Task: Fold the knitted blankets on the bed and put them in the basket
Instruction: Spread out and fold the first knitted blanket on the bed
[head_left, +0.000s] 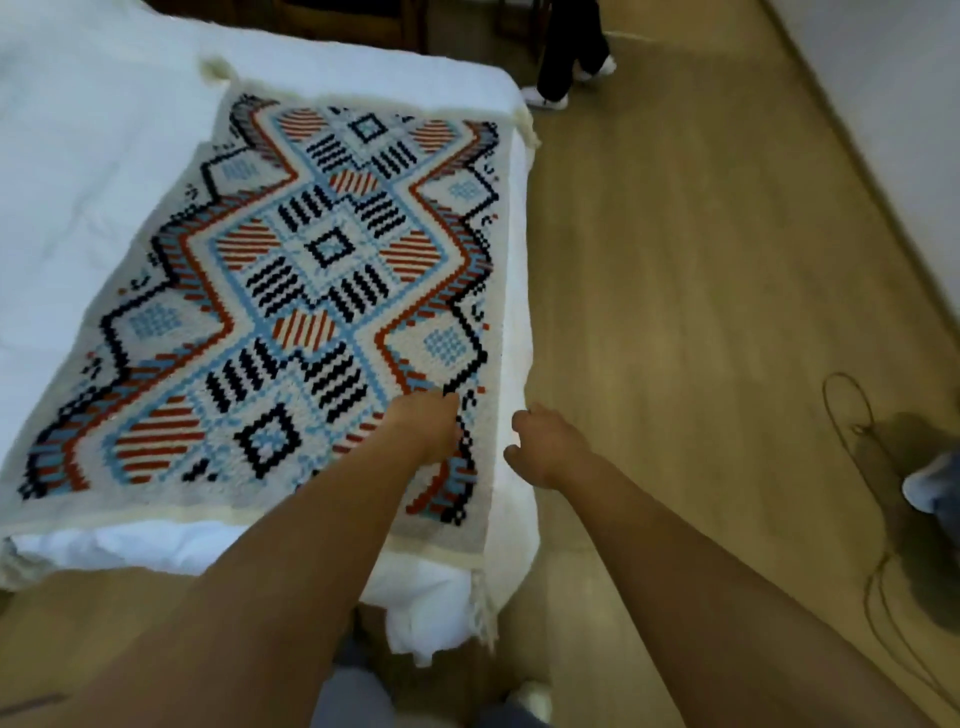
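The blanket (322, 249) lies flat on the bed (78, 156). The left hand (426, 426) rests on it, and I cannot tell its grip. The right hand (540, 447) is beside it, grip loose and empty.

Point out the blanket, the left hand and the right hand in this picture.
blanket (328, 248): head view, its central diamond pattern.
left hand (427, 423): head view, back of the hand.
right hand (543, 447): head view, back of the hand.

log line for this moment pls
blanket: flat on bed | left hand: on blanket | right hand: near edge, empty | fold: not started
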